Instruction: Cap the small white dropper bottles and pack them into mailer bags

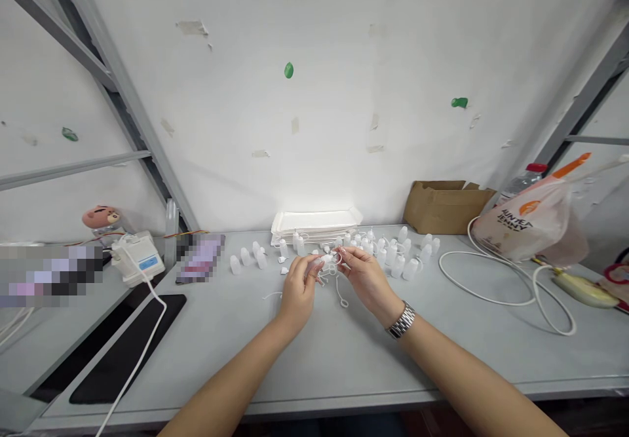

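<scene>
A small, translucent white bottle (315, 263) is gripped, tilted, by the left hand (297, 287) over the grey table (344, 358). The right hand (367, 278) curls near its end; its grip is unclear.

White wall (334, 4) dotted with tape scraps (192, 28); grey metal frame (97, 37); grey tabletop (344, 352).
</scene>
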A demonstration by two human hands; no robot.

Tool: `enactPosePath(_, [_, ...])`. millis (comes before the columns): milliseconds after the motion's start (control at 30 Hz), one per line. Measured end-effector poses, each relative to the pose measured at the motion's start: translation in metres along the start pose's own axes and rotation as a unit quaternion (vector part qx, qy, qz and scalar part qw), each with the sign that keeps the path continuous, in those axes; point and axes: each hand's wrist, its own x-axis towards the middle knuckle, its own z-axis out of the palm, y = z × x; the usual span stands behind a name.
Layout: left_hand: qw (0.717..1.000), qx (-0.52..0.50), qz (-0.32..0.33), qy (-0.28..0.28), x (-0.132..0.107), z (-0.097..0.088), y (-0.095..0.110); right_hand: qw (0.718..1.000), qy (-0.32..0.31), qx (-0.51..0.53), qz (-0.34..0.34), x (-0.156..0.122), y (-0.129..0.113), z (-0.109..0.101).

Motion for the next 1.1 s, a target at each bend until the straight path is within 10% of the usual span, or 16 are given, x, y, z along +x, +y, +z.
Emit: enactPosePath(1100, [0.999, -0.011, -0.041, 0.006, -0.0027, 0.0018, 0.0045, 0.999, 0.023, 0.029, -0.005, -0.0056, 0.0043, 0.0047])
